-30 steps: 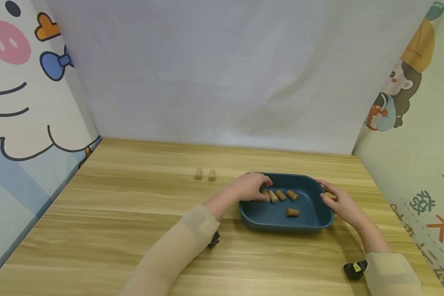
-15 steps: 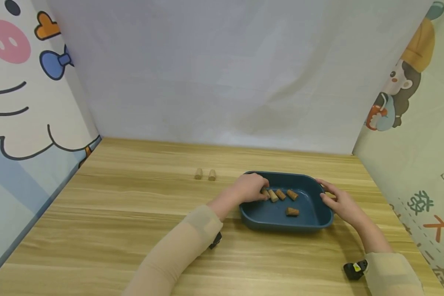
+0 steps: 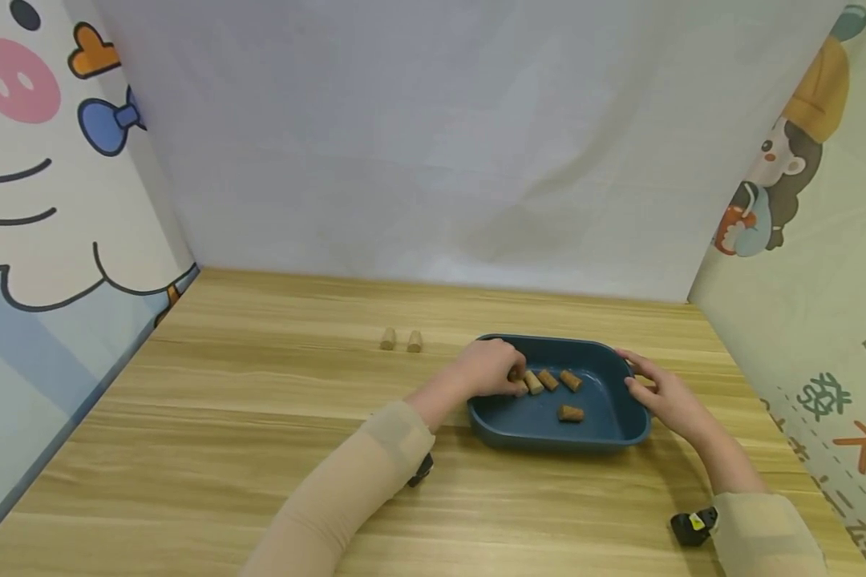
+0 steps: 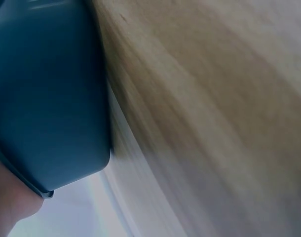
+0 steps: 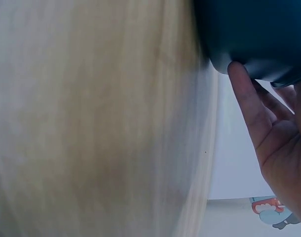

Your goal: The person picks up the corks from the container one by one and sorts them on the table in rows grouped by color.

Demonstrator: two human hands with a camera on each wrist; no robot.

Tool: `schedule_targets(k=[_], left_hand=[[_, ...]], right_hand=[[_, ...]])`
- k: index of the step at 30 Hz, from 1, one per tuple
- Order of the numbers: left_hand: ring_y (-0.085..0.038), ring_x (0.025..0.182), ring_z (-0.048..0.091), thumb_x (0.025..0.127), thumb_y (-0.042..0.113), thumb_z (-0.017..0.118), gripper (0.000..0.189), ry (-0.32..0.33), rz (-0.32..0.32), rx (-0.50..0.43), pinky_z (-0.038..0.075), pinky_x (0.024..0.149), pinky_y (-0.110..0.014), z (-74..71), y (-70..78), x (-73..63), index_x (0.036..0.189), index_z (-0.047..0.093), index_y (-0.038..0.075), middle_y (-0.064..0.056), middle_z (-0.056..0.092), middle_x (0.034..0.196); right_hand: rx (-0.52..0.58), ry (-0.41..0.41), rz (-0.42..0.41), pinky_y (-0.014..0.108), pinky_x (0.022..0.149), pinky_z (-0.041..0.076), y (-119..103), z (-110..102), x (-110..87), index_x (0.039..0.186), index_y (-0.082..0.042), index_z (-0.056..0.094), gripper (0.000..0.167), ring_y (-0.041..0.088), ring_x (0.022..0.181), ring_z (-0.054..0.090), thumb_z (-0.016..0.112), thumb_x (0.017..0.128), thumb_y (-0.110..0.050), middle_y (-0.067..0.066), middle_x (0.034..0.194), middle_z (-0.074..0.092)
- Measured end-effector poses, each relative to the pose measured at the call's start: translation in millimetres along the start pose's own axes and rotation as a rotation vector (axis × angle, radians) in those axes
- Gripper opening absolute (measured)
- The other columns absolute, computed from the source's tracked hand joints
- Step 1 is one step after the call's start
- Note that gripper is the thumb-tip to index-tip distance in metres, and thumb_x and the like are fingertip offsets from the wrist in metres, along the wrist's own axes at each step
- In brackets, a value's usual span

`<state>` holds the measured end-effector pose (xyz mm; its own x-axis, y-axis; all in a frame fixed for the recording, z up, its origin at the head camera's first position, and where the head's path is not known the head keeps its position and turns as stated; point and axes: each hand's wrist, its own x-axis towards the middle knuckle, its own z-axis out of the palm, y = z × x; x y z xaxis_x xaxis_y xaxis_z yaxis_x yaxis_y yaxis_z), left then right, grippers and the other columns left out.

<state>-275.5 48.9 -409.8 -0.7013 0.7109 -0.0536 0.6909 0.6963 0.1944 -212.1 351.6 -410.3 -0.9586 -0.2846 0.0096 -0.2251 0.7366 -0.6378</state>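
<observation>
Over the left end of a dark blue rectangular dish (image 3: 559,443), my left hand (image 3: 487,369) has its fingers curled down, pinching a cork (image 3: 516,375) that they largely hide. Beside it lie a pale cork (image 3: 533,383) and two browner ones in a slanted row. One more cork (image 3: 571,413) rests apart, nearer the front wall. My right hand (image 3: 671,401) grips the dish's right end, thumb and fingers at the rim. In the right wrist view, one finger (image 5: 246,94) presses the outer wall. The left wrist view shows the dish's outer side (image 4: 52,98), with part of the hand at its rim.
Two pale corks (image 3: 388,339) stand side by side on the wood-grain table (image 3: 260,385), left of the dish. A white sheet (image 3: 433,144) hangs behind the table. Printed cartoon panels flank both sides. A small black camera (image 3: 693,527) is worn on the right wrist.
My left fingers have drawn in closer around the cork at the dish's left end, with the hand nearly in place. The right hand and the dish have stayed put.
</observation>
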Motion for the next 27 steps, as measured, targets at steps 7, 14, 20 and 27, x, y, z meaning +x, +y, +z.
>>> schedule_targets(k=[7,14,20,27], left_hand=[[-0.005,0.085,0.059,0.086,0.042,0.066,0.023,0.03,0.023,-0.04,0.049,0.07,-0.022,0.4,-1.5,-0.9,0.103,0.069,0.025,0.01,0.066,0.099],[-0.009,0.094,0.058,0.087,0.033,0.068,0.021,0.061,0.092,-0.147,0.049,0.079,-0.021,-5.9,-5.2,-5.6,0.105,0.068,0.021,0.005,0.062,0.105],[-0.011,0.098,0.058,0.087,0.029,0.068,0.022,0.08,0.128,-0.224,0.048,0.082,-0.021,-13.3,-10.0,-13.0,0.106,0.068,0.018,0.004,0.062,0.107],[-0.015,0.1,0.058,0.088,0.022,0.067,0.02,0.109,0.153,-0.27,0.047,0.085,-0.023,-28.8,-13.9,-25.2,0.107,0.068,0.016,0.001,0.061,0.108]], right_hand=[[0.008,-0.004,-0.003,0.034,0.066,0.053,1.4,0.8,0.9,0.148,-0.008,0.029,0.051,0.056,0.109,0.051,0.044,0.101,-0.02,0.038,0.137,0.036],[0.008,0.001,-0.012,0.031,0.063,0.052,2.7,1.8,1.9,0.148,-0.007,0.029,0.051,0.056,0.108,0.052,0.044,0.101,-0.019,0.038,0.136,0.037],[0.01,0.0,-0.013,0.029,0.061,0.051,3.5,2.4,2.5,0.148,-0.007,0.029,0.051,0.055,0.107,0.054,0.044,0.101,-0.019,0.039,0.136,0.037],[0.013,0.0,-0.007,0.03,0.062,0.052,3.6,1.9,2.7,0.147,-0.005,0.029,0.051,0.055,0.106,0.054,0.044,0.101,-0.018,0.04,0.134,0.038]])
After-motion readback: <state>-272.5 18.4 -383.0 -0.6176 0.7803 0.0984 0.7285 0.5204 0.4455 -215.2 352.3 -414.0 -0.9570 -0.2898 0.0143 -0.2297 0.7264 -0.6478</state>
